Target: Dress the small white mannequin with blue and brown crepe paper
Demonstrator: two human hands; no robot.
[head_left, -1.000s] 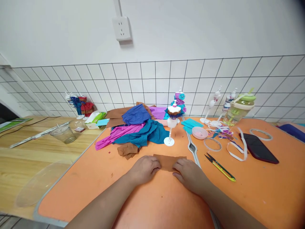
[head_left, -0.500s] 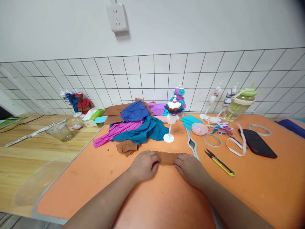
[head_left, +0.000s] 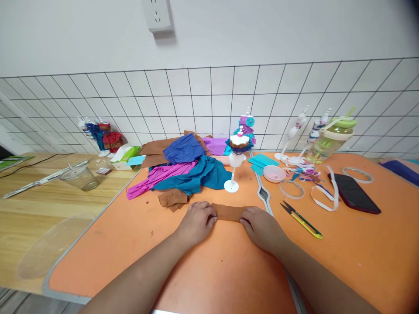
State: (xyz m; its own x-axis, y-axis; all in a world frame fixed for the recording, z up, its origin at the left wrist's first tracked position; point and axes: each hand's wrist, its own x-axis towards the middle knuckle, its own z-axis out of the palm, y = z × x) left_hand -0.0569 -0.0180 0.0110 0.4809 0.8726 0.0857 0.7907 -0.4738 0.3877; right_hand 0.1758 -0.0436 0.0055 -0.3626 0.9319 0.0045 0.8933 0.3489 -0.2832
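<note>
Both hands rest at the lower centre of the frame on the orange table top, pressing down a narrow strip of brown crepe paper that lies flat between them. The left hand covers the strip's left end with its fingers curled over and pinching the paper; the right hand does the same at the right end, knuckles up, fingertips tucked on the strip. Only the middle of the strip shows between them.

Judging by the tidy, doubled look of the strip, the step in hand seems to be folding or creasing it lengthwise. The next move likely calls for even pressure along the fold, with both ends kept level so the thin paper does not skew or tear.

Just above the hands, towards the centre, lies a heap of crumpled crepe paper in blue, teal, pink and brown, with a small white stand carrying a paper-dressed figure beside it. To the right of centre lie yellow-handled thread snips, and further right a dark phone
</note>
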